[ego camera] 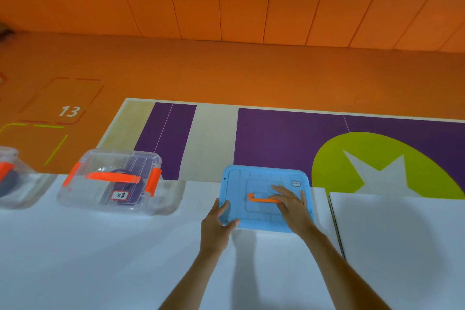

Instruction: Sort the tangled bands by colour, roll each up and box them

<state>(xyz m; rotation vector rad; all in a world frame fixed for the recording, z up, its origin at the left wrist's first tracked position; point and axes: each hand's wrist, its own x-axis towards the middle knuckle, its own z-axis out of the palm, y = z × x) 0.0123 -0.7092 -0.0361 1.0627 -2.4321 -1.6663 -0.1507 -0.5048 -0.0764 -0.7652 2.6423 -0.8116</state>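
1. At the far edge of the white table, near its far right corner, lies a blue lid with an orange handle folded flat on its top; whatever is under the lid is hidden.
2. The left hand grips the lid's near left corner, with its fingers curled over the left rim and its thumb against the near rim.
3. The right hand rests palm down on the lid with its fingers fairly straight, covering the right end of the handle.
4. Further left along the same far edge stands a closed clear box with orange latches and an orange handle. Dark bands show through its wall, and a white label sits on its near side.
5. At the far left corner a second clear box is cut off by the frame; something dark lies inside, too blurred to name.
6. A second white table stands just beside the first table's right edge, with a narrow gap between them.
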